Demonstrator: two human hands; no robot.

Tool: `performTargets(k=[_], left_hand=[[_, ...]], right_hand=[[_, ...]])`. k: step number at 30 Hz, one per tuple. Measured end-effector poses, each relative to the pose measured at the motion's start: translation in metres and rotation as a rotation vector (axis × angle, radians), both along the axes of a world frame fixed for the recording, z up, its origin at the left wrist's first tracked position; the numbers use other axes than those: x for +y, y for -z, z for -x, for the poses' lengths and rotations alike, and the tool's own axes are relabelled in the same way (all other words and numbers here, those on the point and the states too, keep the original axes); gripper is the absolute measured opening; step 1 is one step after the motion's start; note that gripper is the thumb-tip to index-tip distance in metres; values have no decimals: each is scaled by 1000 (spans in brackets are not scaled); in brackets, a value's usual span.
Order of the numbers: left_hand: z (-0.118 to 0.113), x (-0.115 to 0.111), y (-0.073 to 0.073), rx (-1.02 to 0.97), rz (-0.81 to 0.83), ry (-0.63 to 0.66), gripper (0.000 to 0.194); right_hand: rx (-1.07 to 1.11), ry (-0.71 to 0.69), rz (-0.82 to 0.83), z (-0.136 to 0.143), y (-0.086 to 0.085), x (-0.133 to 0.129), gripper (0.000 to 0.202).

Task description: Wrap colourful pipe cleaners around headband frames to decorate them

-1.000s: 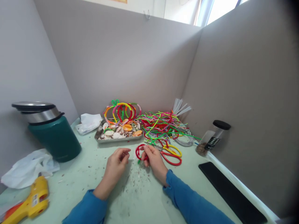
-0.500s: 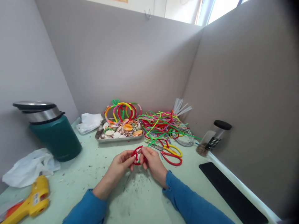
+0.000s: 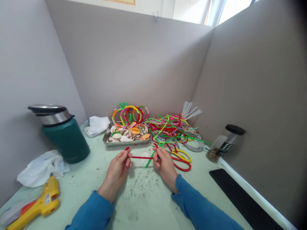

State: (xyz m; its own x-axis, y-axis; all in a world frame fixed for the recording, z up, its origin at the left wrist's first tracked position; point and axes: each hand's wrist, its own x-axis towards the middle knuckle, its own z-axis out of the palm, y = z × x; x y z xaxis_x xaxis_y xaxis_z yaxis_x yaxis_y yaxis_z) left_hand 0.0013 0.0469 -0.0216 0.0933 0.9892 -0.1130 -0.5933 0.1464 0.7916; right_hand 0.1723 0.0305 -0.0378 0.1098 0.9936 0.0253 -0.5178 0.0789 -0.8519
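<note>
A red pipe cleaner [image 3: 142,157] runs straight and level between my two hands above the pale green table. My left hand [image 3: 121,163] pinches its left end, where a bit of red sticks up past the fingertips. The other end is between the fingers of my right hand [image 3: 163,161]. A green pipe cleaner [image 3: 150,159] slants down beside my right fingertips; whether I hold it too, I cannot tell. Scissors with red and yellow handles [image 3: 181,159] lie just right of my right hand, their blades mostly hidden.
A metal tray [image 3: 127,143] of shells with colourful pipe-cleaner rings stands behind my hands, beside a pipe-cleaner pile [image 3: 168,126]. Left are a green bottle [image 3: 66,139] and yellow glue gun [image 3: 49,198]; right, a clear jar [image 3: 225,143] and black strip [image 3: 240,195].
My hands have moved apart. The red pipe cleaner, curled in a loop between them before, is now stretched straight. The whole view has shifted slightly.
</note>
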Motion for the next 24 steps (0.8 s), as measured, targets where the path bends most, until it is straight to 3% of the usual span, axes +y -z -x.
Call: performTargets(k=[6, 16, 24], left_hand=[[5, 1, 0, -27, 13, -31, 17], [2, -4, -4, 63, -32, 41, 29], [7, -2, 0, 136, -50, 3, 19]], right_hand=[[2, 54, -1, -6, 0, 2, 24], [-54, 96, 2, -5, -4, 1, 22], [-16, 90, -13, -10, -2, 3, 19]])
